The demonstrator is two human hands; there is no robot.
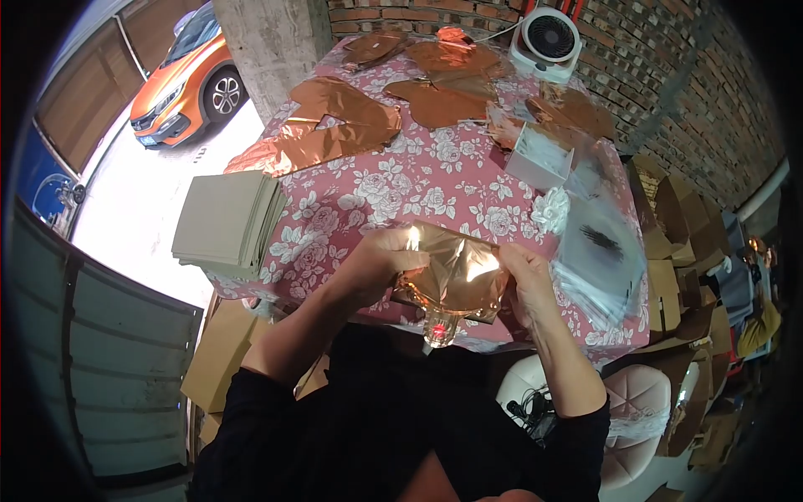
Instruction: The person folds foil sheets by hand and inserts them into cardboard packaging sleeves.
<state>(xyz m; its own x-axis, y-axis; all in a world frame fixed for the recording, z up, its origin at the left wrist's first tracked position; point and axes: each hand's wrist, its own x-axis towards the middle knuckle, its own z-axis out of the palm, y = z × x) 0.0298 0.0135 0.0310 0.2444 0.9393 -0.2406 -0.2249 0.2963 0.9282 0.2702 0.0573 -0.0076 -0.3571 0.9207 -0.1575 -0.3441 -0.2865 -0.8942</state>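
Observation:
A shiny copper-gold foil balloon [456, 263], flat and folded, is stretched between my hands over the table's near edge. My left hand [389, 259] is closed on its left side, with the thumb lying across the foil. Gripping the upper right edge is my right hand [527, 280], fingers partly hidden behind the foil. Below them a narrow crumpled part [440, 326] of the foil hangs toward my body, with a small red glint on it. What lies behind the foil is hidden.
More flat copper foil balloons [355, 113] lie across the flowered tablecloth [389, 188]. A stack of grey cardboard sheets [226, 217] stands at left. To the right are clear plastic bags [598, 255], a white ribbon bundle [550, 209] and a white box [539, 163]. A fan [549, 38] stands behind.

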